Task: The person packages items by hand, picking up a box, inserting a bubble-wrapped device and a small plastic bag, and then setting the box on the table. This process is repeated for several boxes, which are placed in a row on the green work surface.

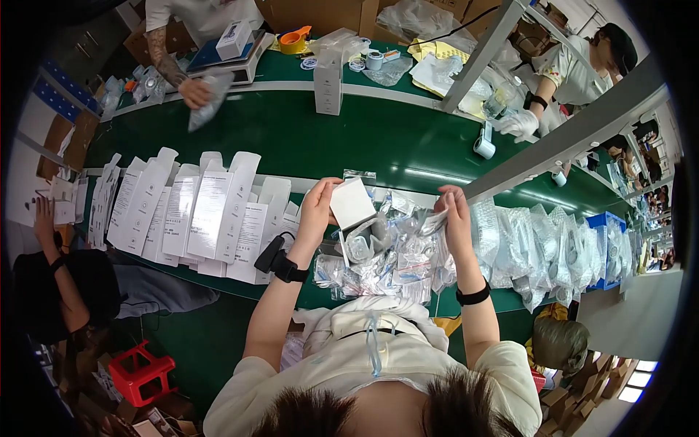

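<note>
Your L hand (318, 211) holds the small white cardboard box (352, 203) by its left edge, at the far-left corner of the heap of clear plastic packets (411, 268). R hand (456, 217): fingers part-curled, can't tell if gripping plastic. Box prob. light, stiff, slick-ish, crushable; take opp. sides w/ flat fingers.
</note>
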Tool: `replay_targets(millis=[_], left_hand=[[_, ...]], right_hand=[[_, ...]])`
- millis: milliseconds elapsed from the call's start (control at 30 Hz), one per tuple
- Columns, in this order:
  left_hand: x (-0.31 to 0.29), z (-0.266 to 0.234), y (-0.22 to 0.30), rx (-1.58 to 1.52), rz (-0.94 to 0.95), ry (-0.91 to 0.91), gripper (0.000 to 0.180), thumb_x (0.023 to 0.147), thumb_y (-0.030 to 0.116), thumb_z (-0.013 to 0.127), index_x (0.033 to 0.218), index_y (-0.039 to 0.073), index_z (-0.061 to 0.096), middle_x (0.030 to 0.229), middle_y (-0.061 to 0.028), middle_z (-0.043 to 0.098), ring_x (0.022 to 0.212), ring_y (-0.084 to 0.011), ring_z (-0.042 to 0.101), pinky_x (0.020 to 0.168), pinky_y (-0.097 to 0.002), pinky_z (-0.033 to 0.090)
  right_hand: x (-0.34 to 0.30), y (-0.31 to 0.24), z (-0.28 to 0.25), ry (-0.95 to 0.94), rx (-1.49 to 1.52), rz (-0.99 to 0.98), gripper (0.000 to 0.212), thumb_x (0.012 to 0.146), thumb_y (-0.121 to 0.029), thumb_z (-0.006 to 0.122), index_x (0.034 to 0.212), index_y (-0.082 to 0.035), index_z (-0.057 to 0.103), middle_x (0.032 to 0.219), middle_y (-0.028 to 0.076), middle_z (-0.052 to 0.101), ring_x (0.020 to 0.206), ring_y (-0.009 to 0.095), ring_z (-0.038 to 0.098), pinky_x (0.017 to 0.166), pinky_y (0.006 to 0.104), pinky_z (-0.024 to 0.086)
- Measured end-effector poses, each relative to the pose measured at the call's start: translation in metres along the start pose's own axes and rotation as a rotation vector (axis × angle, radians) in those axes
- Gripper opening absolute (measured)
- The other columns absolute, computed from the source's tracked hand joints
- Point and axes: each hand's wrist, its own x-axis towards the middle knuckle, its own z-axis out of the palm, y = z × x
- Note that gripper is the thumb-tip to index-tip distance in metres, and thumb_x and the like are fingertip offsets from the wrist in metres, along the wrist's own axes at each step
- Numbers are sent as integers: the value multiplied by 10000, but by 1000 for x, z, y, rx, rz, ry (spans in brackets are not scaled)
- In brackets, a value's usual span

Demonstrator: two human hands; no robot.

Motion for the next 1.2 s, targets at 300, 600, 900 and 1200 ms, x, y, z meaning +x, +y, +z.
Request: replay_targets(millis=[300,600,900,1200], left_hand=[[-36,20,-12,42,497,-38,360,781,242,619,1073,64,507,1228,-140,402,1074,-243,476,846,-346,444],[-50,29,-6,837,509,24,241,600,5,664,832,15,601,1085,-154,473,958,-320,511,758,-321,458],[-26,16,-5,749,465,90,109,611,-28,661,711,-23,616,725,-108,564,624,-219,584,577,-294,459],[-18,12,-9,589,480,198,73,661,-71,610,728,-52,590,717,-134,566,618,-251,581,558,-301,450]], right_hand=[[-26,-24,63,-501,-793,-311,476,677,-202,720,1063,-47,488,744,66,458,671,115,466,615,254,401],[-31,-57,67,-329,78,35,182,755,-11,599,925,-15,535,839,74,535,774,139,513,647,260,420],[-19,-59,70,-906,-531,-786,173,656,28,548,817,-33,563,909,69,540,809,235,522,676,311,447],[-21,-50,89,-810,-1079,-1132,199,658,-106,556,852,-60,568,830,37,527,809,210,522,743,326,437]])
